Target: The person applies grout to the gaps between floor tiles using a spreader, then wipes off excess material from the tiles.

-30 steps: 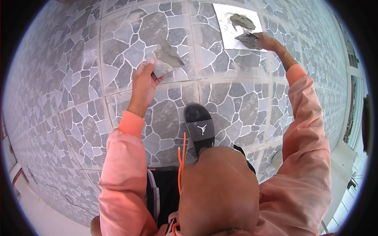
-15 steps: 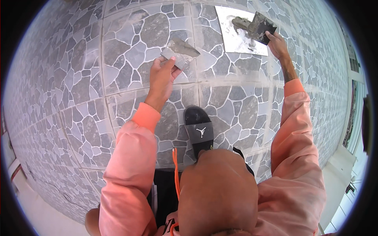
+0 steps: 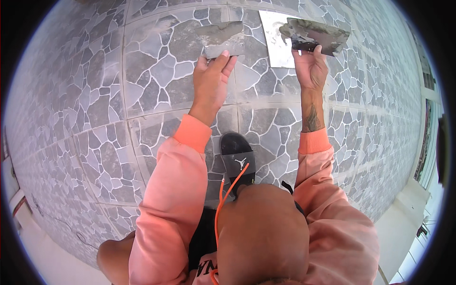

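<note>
My left hand [image 3: 210, 85] pinches a thin grey flat spreader [image 3: 224, 47] by its near edge, thumb on top. Grey paste coats the spreader's far half. On the right, my right hand [image 3: 311, 71] grips the near edge of a dark rectangular flat spreader [image 3: 327, 40], whose upturned face is smeared with wet grey paste. That spreader overlaps a white square board [image 3: 280, 56] lying on the floor. A lump of grey paste [image 3: 285, 31] shows on the board beside the spreader's left edge; the rest is hidden.
Grey stone-patterned tiles [image 3: 152, 85] with pale joints spread all around. My foot in a black slide sandal [image 3: 237, 154] rests between my arms, below my bent knee [image 3: 263, 232]. An orange drawstring [image 3: 220, 209] hangs beside the knee. A pale ledge [image 3: 403, 209] runs along the right.
My right hand has moved left and nearer, turning its spreader so the paste-covered face shows. My left hand has moved farther out and slightly right, its spreader now more level.
</note>
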Demonstrator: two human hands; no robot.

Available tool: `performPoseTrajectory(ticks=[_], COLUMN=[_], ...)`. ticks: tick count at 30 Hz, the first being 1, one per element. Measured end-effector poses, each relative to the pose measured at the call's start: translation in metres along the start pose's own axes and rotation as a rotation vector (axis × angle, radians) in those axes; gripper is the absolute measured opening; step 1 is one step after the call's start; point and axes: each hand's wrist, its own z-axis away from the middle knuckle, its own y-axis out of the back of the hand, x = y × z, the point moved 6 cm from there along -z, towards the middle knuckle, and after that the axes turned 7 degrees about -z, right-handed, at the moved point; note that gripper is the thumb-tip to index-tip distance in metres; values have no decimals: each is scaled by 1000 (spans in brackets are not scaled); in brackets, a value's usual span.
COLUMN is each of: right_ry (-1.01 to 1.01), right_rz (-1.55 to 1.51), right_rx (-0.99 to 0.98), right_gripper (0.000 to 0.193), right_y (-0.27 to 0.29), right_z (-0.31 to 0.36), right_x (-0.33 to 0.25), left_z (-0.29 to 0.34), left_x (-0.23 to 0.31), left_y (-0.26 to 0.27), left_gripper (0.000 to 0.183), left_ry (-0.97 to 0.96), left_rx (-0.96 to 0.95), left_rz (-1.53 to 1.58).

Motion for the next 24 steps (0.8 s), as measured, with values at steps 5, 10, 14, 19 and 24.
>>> performPoseTrajectory(ticks=[5,10,14,19,24], right_ry=[-135,-343,-418,-558,-607], right_rz=[-389,-281,-308,-439,-223], right_rx=[194,186,156,231,240], right_gripper=[33,25,25,25,24], right_y=[-9,-51,-77,-63,-65], right_z=[28,62,97,115,134], right_x=[72,140,183,212,215], left_z=[12,34,41,46,50], left_x=[15,31,51,69,71], left_y=[-2,11,26,38,55], left_gripper=[15,16,26,26,20], left_ry=[48,52,-26,-91,-39], left_rx=[-73,-159,-200,-146,-67], left_rz=[98,-14,-144,-310,-317])
